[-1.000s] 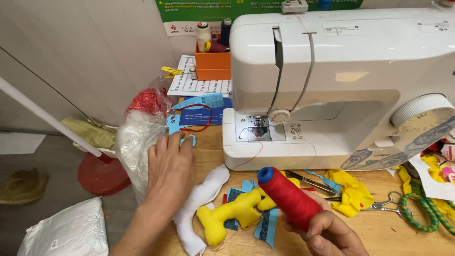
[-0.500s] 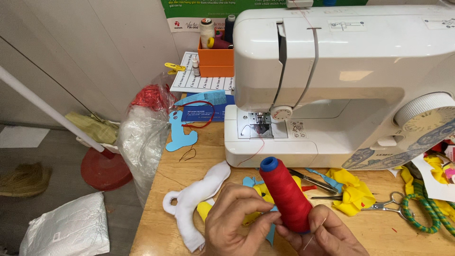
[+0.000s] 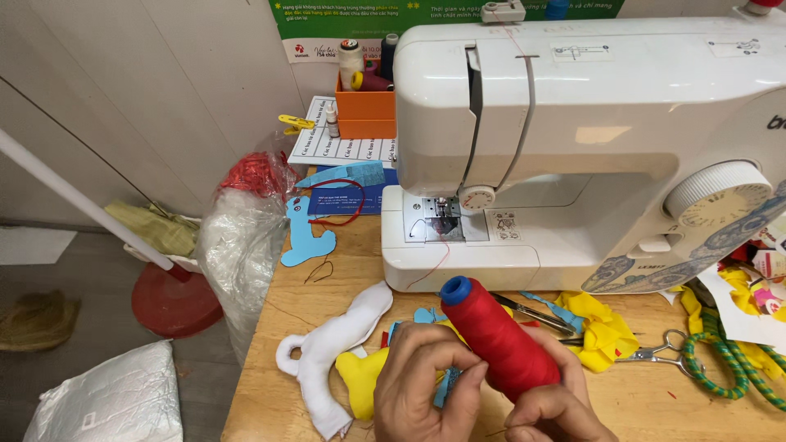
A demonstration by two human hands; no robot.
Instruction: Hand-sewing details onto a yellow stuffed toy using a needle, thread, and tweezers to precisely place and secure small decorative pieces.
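A red thread spool (image 3: pixel 498 339) with a blue core tilts up toward the sewing machine. My right hand (image 3: pixel 550 408) grips its lower end from below. My left hand (image 3: pixel 432 381) rests against its left side, fingers curled at the base. Under my hands lie a yellow stuffed shape (image 3: pixel 360 378) and blue felt scraps. A white stuffed shape (image 3: pixel 336 354) lies just left of them. The white sewing machine (image 3: pixel 589 139) stands behind, red thread trailing from its needle plate (image 3: pixel 442 227).
Scissors (image 3: pixel 655 354), yellow fabric (image 3: pixel 604 326) and green cord (image 3: pixel 720 368) lie at right. A blue felt cutout (image 3: pixel 304 236), an orange box (image 3: pixel 363 115) of supplies and a plastic bag (image 3: pixel 246 237) sit at the table's left edge. A red stool base (image 3: pixel 173 299) stands on the floor.
My left hand left the blue felt cutout and came back to the spool. The spool now sits lower and closer, held between both hands.
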